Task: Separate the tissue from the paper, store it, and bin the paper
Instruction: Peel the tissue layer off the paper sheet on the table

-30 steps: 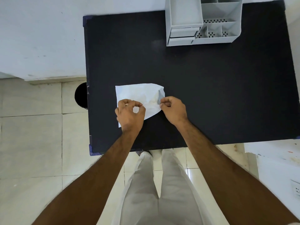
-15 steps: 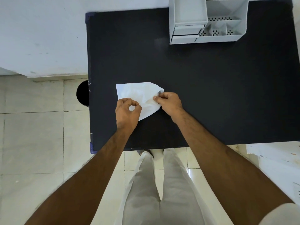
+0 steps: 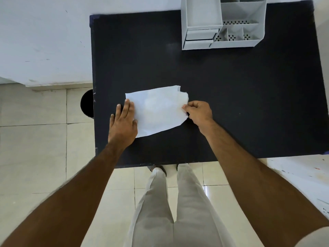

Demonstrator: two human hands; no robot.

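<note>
A white sheet lies spread flat on the black table, left of centre. I cannot tell the tissue layer from the paper layer, though the right edge looks thin and ragged. My left hand rests flat, fingers extended, pressing the sheet's left edge down. My right hand pinches the sheet's right edge between thumb and fingers. A grey desk organiser with several compartments and small drawers stands at the table's far edge. A black round bin shows partly beside the table's left edge.
A white wall runs at the top left. Pale floor tiles lie to the left and below the table. My legs in light trousers stand at the table's near edge. A white surface with marks sits at the lower right.
The sheet was folded over and is now spread out flat and wider. My left hand went from a pinch to lying flat on the left edge. My right hand moved right with the edge.
</note>
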